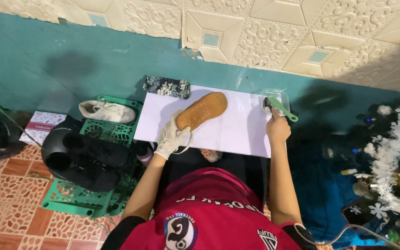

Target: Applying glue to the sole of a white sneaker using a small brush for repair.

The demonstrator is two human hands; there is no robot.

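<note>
My left hand (172,135), in a white glove, grips the near end of a shoe turned sole-up, its tan sole (203,110) lying on a white board (237,132). My right hand (278,128) is bare and holds a green-handled brush (279,107). The brush's dark bristle end sits at a small clear plastic container (276,95) on the board's far right corner. The two hands are apart, one at each side of the board.
A floral pouch (166,86) lies at the board's far left edge. Left of the board, green crates (112,132) carry a white sneaker (107,111) and black shoes (86,157). A teal wall rises behind. A tinsel-decked tree (394,157) stands at right.
</note>
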